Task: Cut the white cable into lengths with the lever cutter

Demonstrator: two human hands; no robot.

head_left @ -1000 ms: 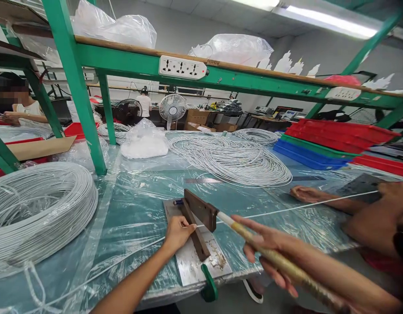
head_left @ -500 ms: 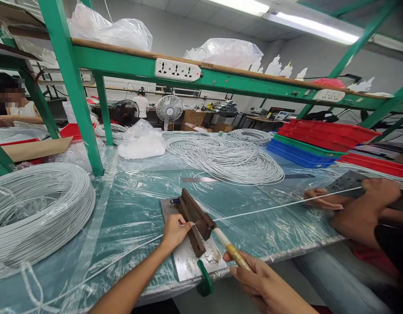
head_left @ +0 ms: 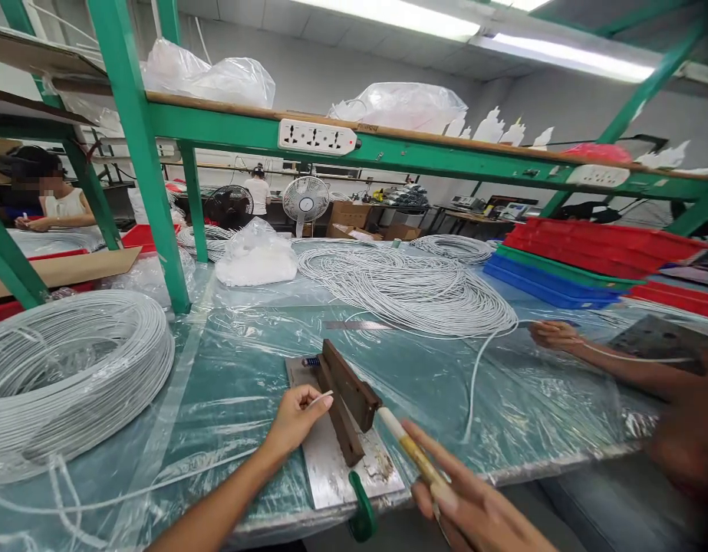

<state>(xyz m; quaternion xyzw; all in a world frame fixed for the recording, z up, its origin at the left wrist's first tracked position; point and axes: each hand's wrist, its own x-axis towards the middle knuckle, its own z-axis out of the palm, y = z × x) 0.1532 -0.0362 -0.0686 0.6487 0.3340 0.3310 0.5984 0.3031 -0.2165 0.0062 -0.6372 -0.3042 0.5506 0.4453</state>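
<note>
My left hand point(head_left: 299, 418) is closed in a pinch on the end of a thin white cable point(head_left: 324, 399). The cable's tip pokes out past my thumb, beside the brown metal bars of a bench cutter point(head_left: 347, 395). From that hand the cable runs back to the lower left. My right hand point(head_left: 457, 491) is loosely around the cutter's handle point(head_left: 416, 454), white with a yellowed wrap, its index finger stretched along it. The cutter is on a metal base plate point(head_left: 322, 479) at the table edge, with a green clamp handle point(head_left: 360, 510) below. A gap shows between its bars.
A large white cable coil point(head_left: 71, 376) lies left; a loose cable pile point(head_left: 411, 291) lies beyond the cutter. A co-worker's hand point(head_left: 554, 335) at right holds a cable. Stacked trays point(head_left: 600, 249) stand back right. A green shelf post point(head_left: 140, 153) rises at left.
The cable stretched taut from the cutter to the co-worker is now separate from my piece and lies slack at right. My left hand has drawn slightly left. My right fingers have loosened on the handle.
</note>
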